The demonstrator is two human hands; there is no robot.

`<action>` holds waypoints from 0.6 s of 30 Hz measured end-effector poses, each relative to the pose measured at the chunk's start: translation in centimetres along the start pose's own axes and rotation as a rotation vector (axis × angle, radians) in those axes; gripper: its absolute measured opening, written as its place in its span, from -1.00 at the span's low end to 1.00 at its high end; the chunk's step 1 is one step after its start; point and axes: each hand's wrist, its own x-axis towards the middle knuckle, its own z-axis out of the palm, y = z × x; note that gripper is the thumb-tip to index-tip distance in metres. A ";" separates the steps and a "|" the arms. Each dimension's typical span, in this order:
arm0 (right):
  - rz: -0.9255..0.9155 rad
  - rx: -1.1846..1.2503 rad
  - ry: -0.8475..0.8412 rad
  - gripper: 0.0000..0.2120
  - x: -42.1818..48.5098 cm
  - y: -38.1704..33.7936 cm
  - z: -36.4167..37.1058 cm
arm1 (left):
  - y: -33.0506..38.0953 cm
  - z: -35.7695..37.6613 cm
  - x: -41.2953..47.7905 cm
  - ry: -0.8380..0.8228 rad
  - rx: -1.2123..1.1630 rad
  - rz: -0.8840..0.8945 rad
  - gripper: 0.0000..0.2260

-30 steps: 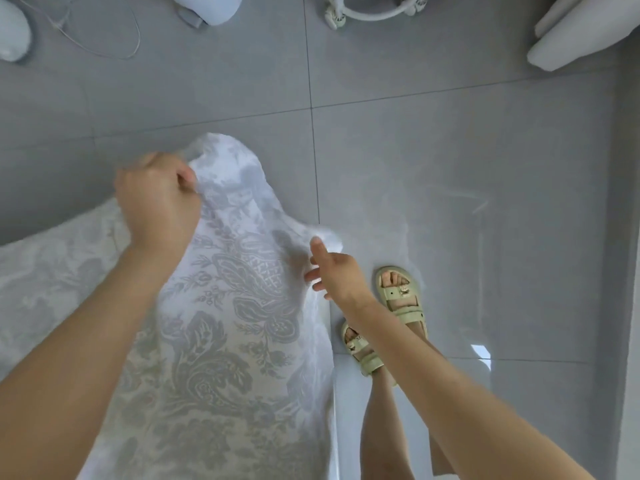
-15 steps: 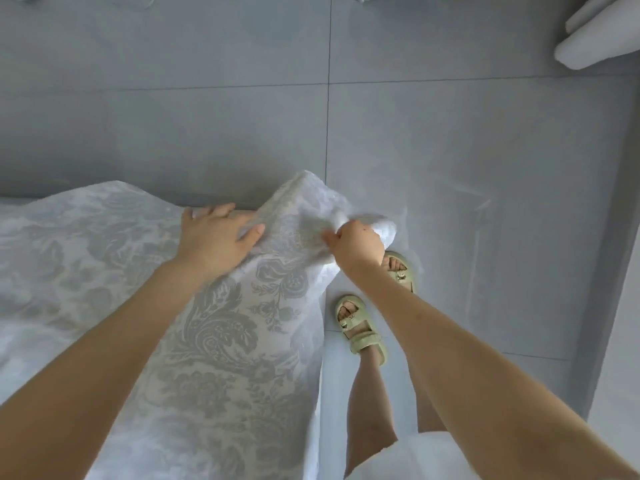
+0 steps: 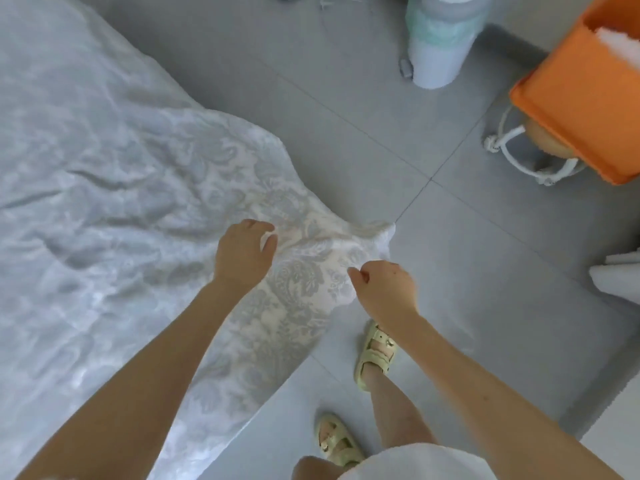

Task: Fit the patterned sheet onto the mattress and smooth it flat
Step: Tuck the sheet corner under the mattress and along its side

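Half a second ago both my hands were bunched together on one gathered corner of the patterned sheet (image 3: 298,258), and I was looking almost straight down at the floor tiles (image 3: 346,109). Now I have stepped round and the corner is drawn out toward me, so a long wrinkled stretch of the sheet lies over the bed on my left, with its point hanging off the edge just above the floor. My left hand (image 3: 244,254) has a closed grip on a pinch of the cloth, thumb and fingers tucked into a fold. My right hand (image 3: 384,289) is curled into a loose fist at the sheet's near edge; I cannot tell whether any cloth is actually caught in that grip. I judge the corner is pulled toward its place but not yet tucked, and the creases fanning away from my left hand say the smoothing is all still to do. My sandals (image 3: 375,351) stand just beside the hanging edge, so I should mind not to tread on it.
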 end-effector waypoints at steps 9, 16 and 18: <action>-0.507 -0.316 -0.098 -0.52 -14.2 -12.4 6.3 | -12.5 -7.0 -26.8 0.100 -0.254 -0.542 -0.75; -0.884 -0.494 -0.274 -0.51 -32.5 -21.2 15.4 | -17.4 -5.3 -58.3 0.248 -0.511 -1.060 -0.81; -0.988 -0.555 -0.329 -0.51 -37.4 -23.5 18.1 | -18.4 -5.4 -65.4 0.304 -0.540 -1.184 -0.81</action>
